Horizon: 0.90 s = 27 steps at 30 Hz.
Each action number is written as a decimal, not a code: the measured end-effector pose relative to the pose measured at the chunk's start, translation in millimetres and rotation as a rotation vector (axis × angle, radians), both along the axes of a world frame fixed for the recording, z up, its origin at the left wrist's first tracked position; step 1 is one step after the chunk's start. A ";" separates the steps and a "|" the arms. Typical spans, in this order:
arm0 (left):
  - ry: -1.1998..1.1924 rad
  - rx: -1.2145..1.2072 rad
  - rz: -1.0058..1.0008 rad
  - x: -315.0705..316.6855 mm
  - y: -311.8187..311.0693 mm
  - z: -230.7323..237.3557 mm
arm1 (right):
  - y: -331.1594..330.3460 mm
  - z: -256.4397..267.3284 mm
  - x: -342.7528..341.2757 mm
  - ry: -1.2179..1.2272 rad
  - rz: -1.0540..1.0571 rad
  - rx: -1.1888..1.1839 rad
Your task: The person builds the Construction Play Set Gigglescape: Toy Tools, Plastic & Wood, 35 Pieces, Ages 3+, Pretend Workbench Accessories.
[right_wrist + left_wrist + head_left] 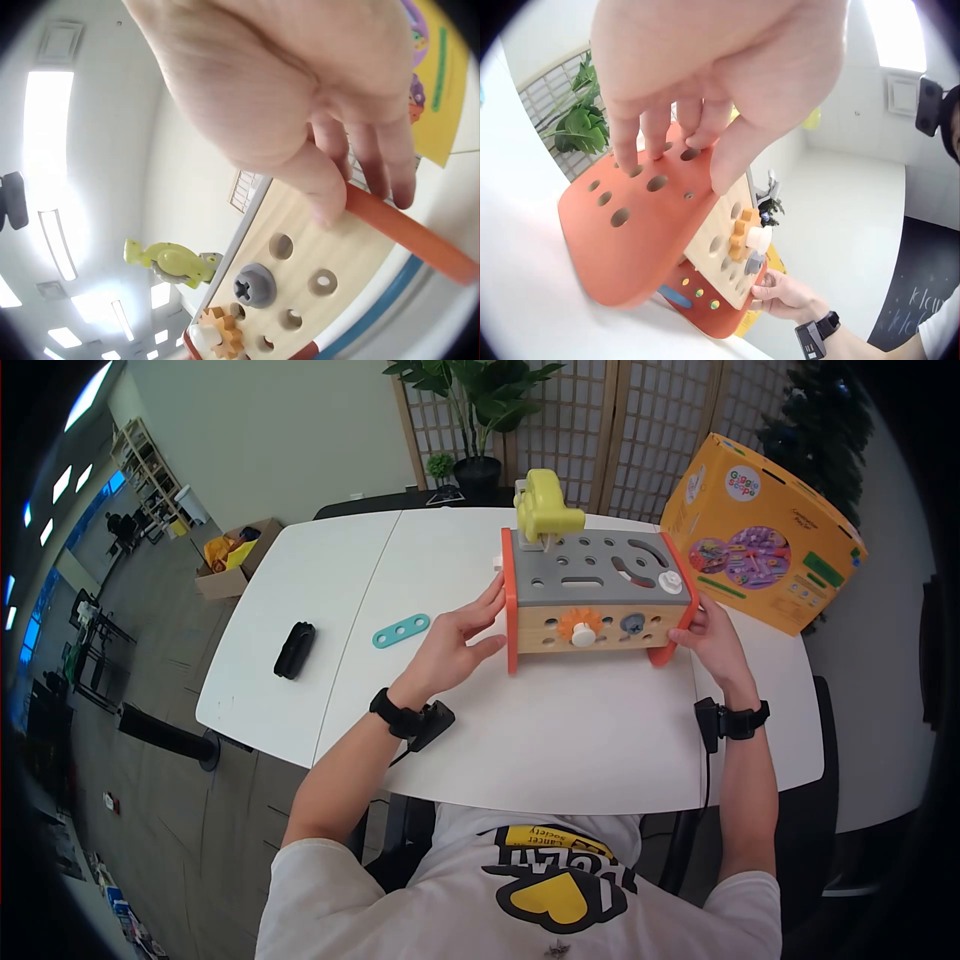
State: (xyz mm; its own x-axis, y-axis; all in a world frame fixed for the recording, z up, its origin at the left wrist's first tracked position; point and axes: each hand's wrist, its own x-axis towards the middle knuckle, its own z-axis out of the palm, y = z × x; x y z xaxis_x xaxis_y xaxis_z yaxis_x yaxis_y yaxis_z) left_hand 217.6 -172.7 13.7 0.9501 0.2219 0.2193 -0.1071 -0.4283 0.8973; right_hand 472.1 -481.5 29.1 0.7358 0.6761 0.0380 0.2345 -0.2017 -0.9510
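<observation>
A toy workbench (600,590) with a grey top, wooden front and orange-red side panels stands on the white table. Against its left panel (641,225), my left hand (448,652) rests its fingertips, the thumb by the front edge. At the other end, my right hand (718,648) grips the right panel (409,229), thumb on the front face and fingers around the outside. An orange gear (225,334) with a white knob and a grey screw head (255,286) sit on the wooden front. A yellow-green tool-shaped piece (548,507) stands at the top's back left corner.
Left of the workbench lie a teal strip with holes (401,631) and a black tray-like object (294,650). A large orange-yellow box (760,540) leans at the back right. Potted plants (478,470) stand beyond the table (270,705), with a cardboard box (222,582) past its left side.
</observation>
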 end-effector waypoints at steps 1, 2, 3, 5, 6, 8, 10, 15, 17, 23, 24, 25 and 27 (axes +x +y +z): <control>0.015 -0.009 0.010 -2.0 -0.1 1.5 | -0.6 -1.2 1.1 -0.028 0.009 -0.002; 0.032 -0.017 0.018 -4.1 -0.4 4.1 | -2.0 -1.8 2.1 -0.053 0.018 -0.003; 0.077 0.010 0.016 -7.3 2.0 7.6 | -3.0 -3.2 1.5 -0.076 0.024 -0.002; 0.162 0.068 0.009 -14.7 15.5 17.4 | -3.8 -1.5 0.3 -0.080 0.024 -0.031; 0.227 0.224 0.098 -17.0 25.2 20.1 | -3.7 -0.2 1.6 -0.086 0.021 -0.042; 0.356 0.537 0.272 -27.0 48.6 18.0 | -4.6 -1.5 4.3 -0.114 0.029 -0.060; 0.294 0.783 0.378 -42.7 97.5 -32.2 | -3.8 -3.2 6.6 -0.138 0.035 -0.063; 0.535 0.881 0.384 -47.3 117.7 -30.1 | 2.3 -7.0 9.8 -0.166 0.060 -0.046; 0.523 0.795 0.389 -44.0 110.9 -21.2 | 3.6 -7.6 12.3 -0.184 0.069 -0.070; 0.021 0.385 0.361 -20.4 75.5 39.6 | 10.0 -7.2 15.1 -0.203 0.087 -0.088; -0.061 0.303 0.333 -14.8 67.9 49.8 | 10.8 -7.7 15.4 -0.204 0.090 -0.088; -0.087 0.275 0.266 -8.2 59.9 57.3 | 11.4 -8.2 16.0 -0.219 0.093 -0.091; -0.140 0.220 0.135 6.4 43.1 69.4 | 12.9 -9.5 17.6 -0.249 0.099 -0.095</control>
State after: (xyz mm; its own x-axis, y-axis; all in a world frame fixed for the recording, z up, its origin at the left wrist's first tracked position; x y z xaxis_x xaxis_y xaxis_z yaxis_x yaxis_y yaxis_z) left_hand 224.1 -129.6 83.1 0.8721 0.2773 0.4031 -0.1521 -0.6295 0.7620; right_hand 489.7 -468.6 19.6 0.6417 0.7536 0.1426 0.4818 -0.2514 -0.8395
